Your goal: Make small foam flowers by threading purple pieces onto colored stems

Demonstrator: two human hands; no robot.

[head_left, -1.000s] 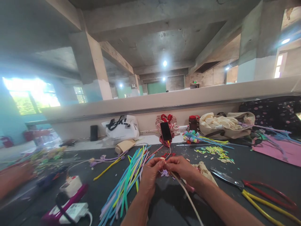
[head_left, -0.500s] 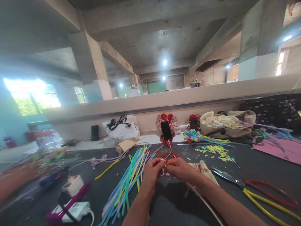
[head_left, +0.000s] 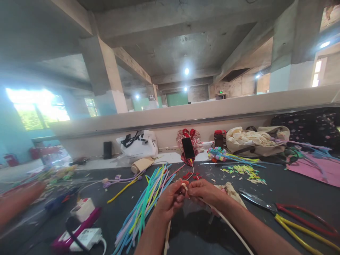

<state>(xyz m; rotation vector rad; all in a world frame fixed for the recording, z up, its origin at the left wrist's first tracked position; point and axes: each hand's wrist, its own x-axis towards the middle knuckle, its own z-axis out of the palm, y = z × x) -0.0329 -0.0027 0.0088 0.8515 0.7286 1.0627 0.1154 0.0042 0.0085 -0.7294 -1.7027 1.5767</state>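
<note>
At near centre of the dark table, the white cord (head_left: 217, 215) has its tip pinched between your two hands.

Cord: far end sits at your fingertips; its long axis runs from there toward you and to the right, under your right forearm. Your left hand (head_left: 170, 200) and right hand (head_left: 205, 193) are touching, fingers of both closed on the tip; neither is nearer. Just left lies the bundle of coloured cords (head_left: 145, 203); right, well apart, the red-and-yellow-handled shears (head_left: 281, 209).
</note>
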